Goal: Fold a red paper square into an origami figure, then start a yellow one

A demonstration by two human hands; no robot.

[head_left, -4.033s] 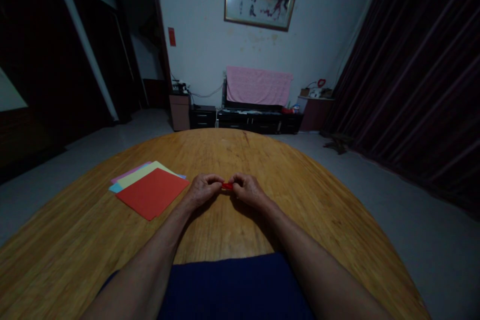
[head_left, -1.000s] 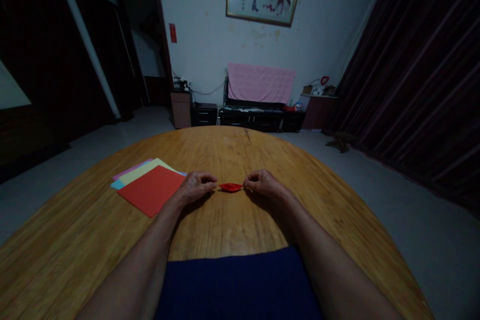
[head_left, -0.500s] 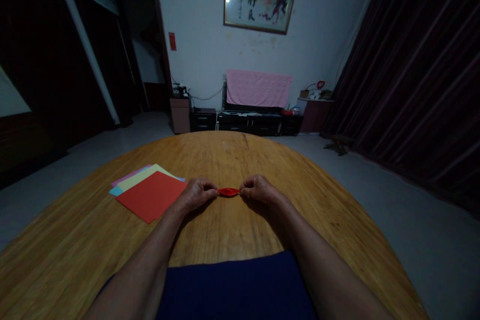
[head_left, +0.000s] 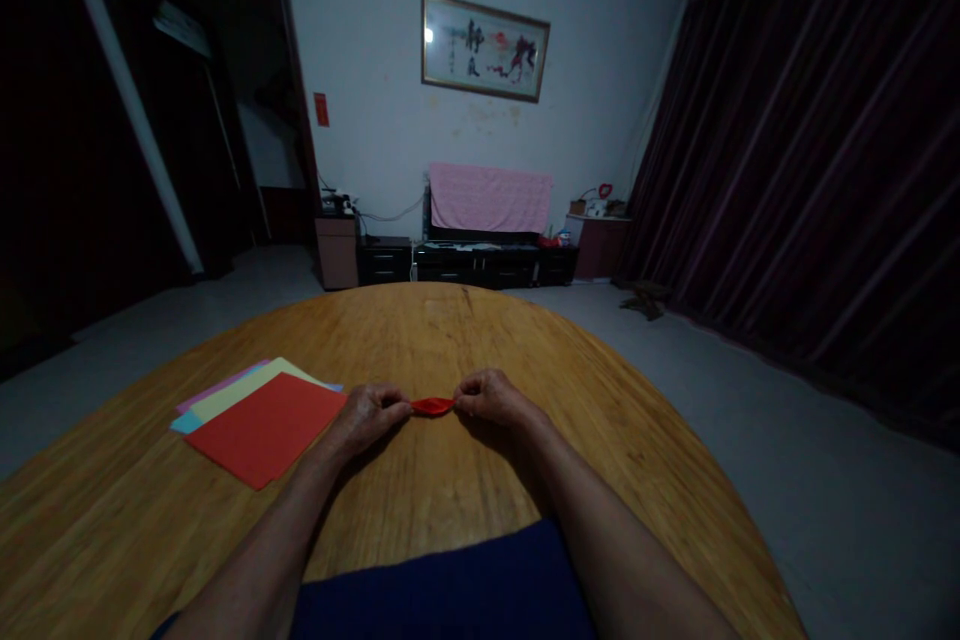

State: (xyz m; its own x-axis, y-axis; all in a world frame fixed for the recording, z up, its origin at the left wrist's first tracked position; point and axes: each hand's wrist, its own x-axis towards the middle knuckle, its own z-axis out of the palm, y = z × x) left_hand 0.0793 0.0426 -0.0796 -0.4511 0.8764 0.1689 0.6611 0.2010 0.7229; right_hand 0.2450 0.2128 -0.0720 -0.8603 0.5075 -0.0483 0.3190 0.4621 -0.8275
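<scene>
A small folded piece of red paper [head_left: 433, 407], narrow and pointed at both ends, lies across the middle in front of me. My left hand [head_left: 375, 412] pinches its left tip between thumb and fingers. The right tip is pinched by my right hand [head_left: 489, 396] in the same way. Both hands rest low over the wooden table [head_left: 420, 490]. Fingertips cover the two ends of the folded paper. Beside my left wrist lies a fanned stack of coloured sheets, with a red sheet [head_left: 262, 430] on top and a yellow sheet [head_left: 244, 390] showing behind it.
The round table's curved edge runs around the far side and right. Beyond it stand a low black cabinet [head_left: 480, 265] and a screen draped with a pink towel [head_left: 491, 198]. A dark curtain [head_left: 810, 170] hangs at the right.
The whole view has shifted, so the scene sits lower and further left. Both hands keep their pinch on the folded red paper, which looks nearly the same.
</scene>
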